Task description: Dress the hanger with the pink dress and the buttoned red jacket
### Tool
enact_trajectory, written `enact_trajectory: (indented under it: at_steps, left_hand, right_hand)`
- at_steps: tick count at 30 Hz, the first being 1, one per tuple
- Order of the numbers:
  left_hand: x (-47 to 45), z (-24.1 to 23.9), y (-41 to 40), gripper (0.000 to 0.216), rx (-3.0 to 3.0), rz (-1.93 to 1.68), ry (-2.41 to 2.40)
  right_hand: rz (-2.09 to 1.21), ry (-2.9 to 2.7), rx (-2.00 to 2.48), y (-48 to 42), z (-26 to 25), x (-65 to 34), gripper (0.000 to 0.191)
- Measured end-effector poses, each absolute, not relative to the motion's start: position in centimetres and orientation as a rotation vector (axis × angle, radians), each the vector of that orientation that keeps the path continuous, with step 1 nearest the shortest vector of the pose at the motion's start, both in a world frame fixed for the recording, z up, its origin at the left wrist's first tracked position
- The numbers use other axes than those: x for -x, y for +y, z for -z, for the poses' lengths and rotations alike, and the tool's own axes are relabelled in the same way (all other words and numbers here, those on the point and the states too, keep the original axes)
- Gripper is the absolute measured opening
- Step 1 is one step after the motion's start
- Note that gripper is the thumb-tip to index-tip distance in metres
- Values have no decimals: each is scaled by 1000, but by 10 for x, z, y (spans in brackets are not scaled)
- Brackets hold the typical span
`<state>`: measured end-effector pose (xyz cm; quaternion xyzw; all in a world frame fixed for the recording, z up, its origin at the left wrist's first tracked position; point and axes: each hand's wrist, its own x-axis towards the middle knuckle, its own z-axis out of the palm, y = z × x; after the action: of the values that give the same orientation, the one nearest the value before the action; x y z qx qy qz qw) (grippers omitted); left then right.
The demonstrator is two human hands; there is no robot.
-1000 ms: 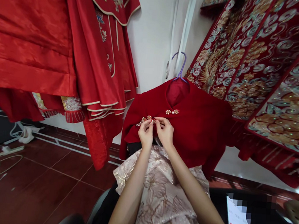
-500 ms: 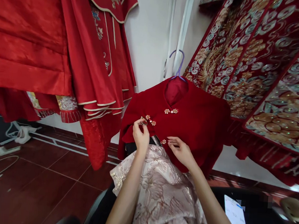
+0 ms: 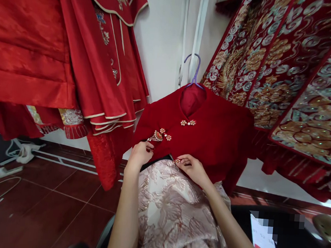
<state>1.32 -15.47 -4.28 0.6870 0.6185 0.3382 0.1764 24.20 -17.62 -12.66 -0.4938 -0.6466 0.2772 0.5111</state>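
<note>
A dark red velvet jacket (image 3: 216, 135) hangs on a purple hanger (image 3: 195, 71) in front of me. It has pearl and gold frog clasps near the collar (image 3: 188, 122) and at mid chest (image 3: 160, 135). My left hand (image 3: 140, 154) grips the jacket's lower left hem, just under the mid clasp. My right hand (image 3: 192, 166) pinches the lowest clasp (image 3: 176, 161) at the hem. A pale pink floral brocade skirt (image 3: 172, 212) hangs below the jacket, under my forearms.
Red satin robes (image 3: 59, 54) hang at the left. Embroidered red and gold panels (image 3: 287, 72) hang at the right. White cables and a power strip (image 3: 7, 170) lie on the dark red tile floor. A white paper (image 3: 264, 238) rests on a black surface at lower right.
Both hands left the mid chest clasp and dropped. The right hand went down to the lowest clasp, the left to the hem beneath the mid clasp.
</note>
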Motion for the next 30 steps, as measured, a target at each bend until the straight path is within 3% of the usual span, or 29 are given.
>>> enact_trajectory:
  at_steps: [12,17,30]
  left_hand:
    - [-27,34,-164,11,-2020,-769,1566]
    - [-28,39,-159,22,-1909,-694,1289]
    - [-31,40,-158,9,-1879,-814,1444]
  right_hand:
    - [-709,-1496,1110,-209,85,-215,24]
    - [-653,-1445,1082,-203,83,-201,25]
    - [-532,-1509,1137,-192,94,-190,16]
